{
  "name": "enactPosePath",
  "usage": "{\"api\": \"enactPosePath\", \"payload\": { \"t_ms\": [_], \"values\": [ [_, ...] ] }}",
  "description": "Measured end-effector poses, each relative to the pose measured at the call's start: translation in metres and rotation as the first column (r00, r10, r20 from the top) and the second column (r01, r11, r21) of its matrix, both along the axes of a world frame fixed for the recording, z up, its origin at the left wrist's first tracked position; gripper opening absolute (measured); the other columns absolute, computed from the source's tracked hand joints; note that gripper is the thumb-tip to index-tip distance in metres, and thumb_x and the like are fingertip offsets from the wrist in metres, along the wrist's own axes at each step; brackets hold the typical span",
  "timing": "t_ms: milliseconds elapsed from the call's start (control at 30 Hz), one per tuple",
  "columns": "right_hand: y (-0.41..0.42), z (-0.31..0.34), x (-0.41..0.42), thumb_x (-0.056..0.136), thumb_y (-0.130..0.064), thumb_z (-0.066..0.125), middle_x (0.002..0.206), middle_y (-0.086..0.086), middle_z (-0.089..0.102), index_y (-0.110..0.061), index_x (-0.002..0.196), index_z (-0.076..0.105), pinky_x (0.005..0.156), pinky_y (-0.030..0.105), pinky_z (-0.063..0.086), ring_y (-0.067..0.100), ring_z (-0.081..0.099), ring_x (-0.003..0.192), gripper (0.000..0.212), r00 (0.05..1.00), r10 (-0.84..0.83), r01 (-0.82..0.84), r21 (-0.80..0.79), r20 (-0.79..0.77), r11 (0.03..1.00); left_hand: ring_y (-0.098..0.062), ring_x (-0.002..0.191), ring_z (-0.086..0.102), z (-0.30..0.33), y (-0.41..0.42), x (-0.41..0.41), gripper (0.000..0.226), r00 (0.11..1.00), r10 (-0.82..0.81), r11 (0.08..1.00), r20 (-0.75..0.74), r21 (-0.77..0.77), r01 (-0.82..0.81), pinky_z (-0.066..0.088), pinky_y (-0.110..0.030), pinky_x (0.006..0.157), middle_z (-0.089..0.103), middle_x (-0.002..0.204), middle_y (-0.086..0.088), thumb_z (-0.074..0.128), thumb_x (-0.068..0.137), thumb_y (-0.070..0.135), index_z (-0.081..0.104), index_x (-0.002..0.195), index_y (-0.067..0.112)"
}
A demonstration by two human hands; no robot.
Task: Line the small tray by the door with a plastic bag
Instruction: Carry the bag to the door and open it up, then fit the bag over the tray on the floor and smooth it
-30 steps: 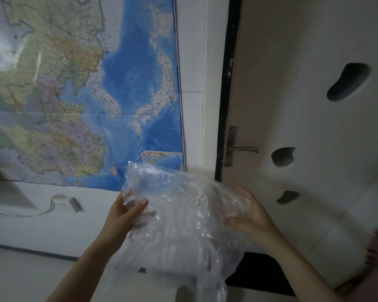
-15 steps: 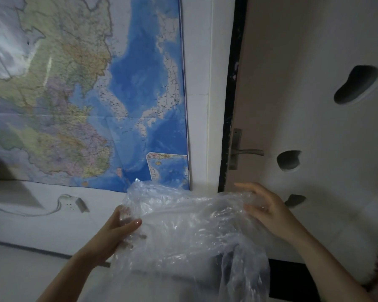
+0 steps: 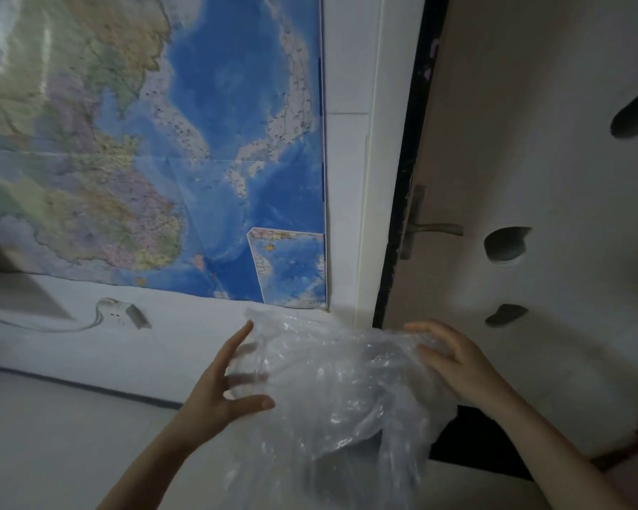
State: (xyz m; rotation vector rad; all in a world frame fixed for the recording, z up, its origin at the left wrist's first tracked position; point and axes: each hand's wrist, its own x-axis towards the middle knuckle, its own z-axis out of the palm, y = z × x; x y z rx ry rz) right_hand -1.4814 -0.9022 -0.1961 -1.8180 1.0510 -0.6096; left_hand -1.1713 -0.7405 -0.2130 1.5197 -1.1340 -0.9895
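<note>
Hands: both are raised in front of the wall, one at each side of a clear plastic bag (image 3: 332,392).
Left hand (image 3: 225,384): fingers spread wide and seen partly through the film, thumb stretched under them; it touches the bag's left edge without clamping it.
Right hand (image 3: 453,362): fingers loosely curved over the bag's upper right part, resting on the film; no firm pinch shows.
Bag: crumpled and bunched, hanging between the hands, its lower part trailing down toward the bottom of the frame, below the map (image 3: 155,149) and just left of the door (image 3: 531,178).
Tray: I cannot pick it out; a dark shape shows dimly through the lower film, but what it is cannot be told.
Handling: the film looks very light, limp and slippery, likely to cling to itself and easy to tear if yanked.
Where to hold: probably at the mouth's rim, one edge per hand, thumb inside and fingers outside, so the opening can be pulled apart and spread.
</note>
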Motion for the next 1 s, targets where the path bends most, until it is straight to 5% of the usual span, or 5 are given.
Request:
{"api": "enactPosePath", "payload": {
  "t_ms": [167,400,500,700,1000],
  "values": [
    [0.014,-0.016,0.004,0.051,-0.072,0.071,0.148,-0.009,0.025,-0.073,0.119,0.023,0.11,0.051,0.032,0.016,0.028,0.136,0.084,0.995,-0.061,0.033,0.314,0.081,0.949,-0.019,0.098,0.068,-0.027,-0.005,0.0,0.101,0.992,0.055,0.996,-0.113,0.075,-0.047,0.059,-0.032,0.07,0.05,0.128,0.001,0.087,0.047,0.012,0.041,0.127,0.053],
    [0.033,-0.062,0.007,0.043,-0.057,0.085,0.134,-0.026,0.016,-0.075,0.116,0.006,0.093,0.019,0.04,0.003,0.031,0.127,0.109,0.99,0.012,-0.074,0.457,0.137,0.887,-0.022,0.098,0.069,-0.069,-0.003,0.008,0.085,0.953,0.171,0.982,-0.249,0.124,-0.144,0.058,-0.028,0.063,0.053,0.127,0.001,0.082,0.055,0.013,0.048,0.123,0.05],
    [0.039,-0.09,0.012,0.053,-0.037,0.088,0.148,-0.011,0.021,-0.055,0.135,-0.003,0.107,0.035,0.038,0.012,0.034,0.133,0.123,0.997,0.075,-0.072,0.456,0.012,0.887,-0.023,0.098,0.068,-0.093,-0.003,0.007,0.08,0.941,0.208,0.972,-0.267,0.165,-0.168,0.058,-0.032,0.064,0.054,0.127,-0.003,0.08,0.058,0.012,0.049,0.123,0.048],
    [0.043,-0.169,0.02,0.074,-0.009,0.072,0.14,0.002,0.037,-0.048,0.134,0.019,0.101,0.041,0.046,0.02,0.044,0.124,0.089,0.991,0.01,0.033,0.324,-0.13,0.946,-0.021,0.092,0.07,-0.177,-0.008,-0.004,0.088,0.946,0.224,0.947,-0.236,0.281,-0.154,0.057,-0.031,0.061,0.053,0.126,-0.006,0.082,0.053,0.008,0.048,0.123,0.048],
    [0.027,-0.353,0.006,0.079,-0.013,0.069,0.12,-0.004,0.043,-0.052,0.113,0.036,0.069,0.006,0.04,0.007,0.053,0.088,0.06,0.945,0.002,0.077,0.229,-0.327,0.97,-0.027,0.096,0.063,-0.356,-0.027,-0.026,0.1,0.983,0.128,0.868,-0.132,0.495,-0.047,0.059,-0.029,0.061,0.045,0.121,-0.01,0.082,0.059,-0.007,0.034,0.131,0.044]
  ]
}}
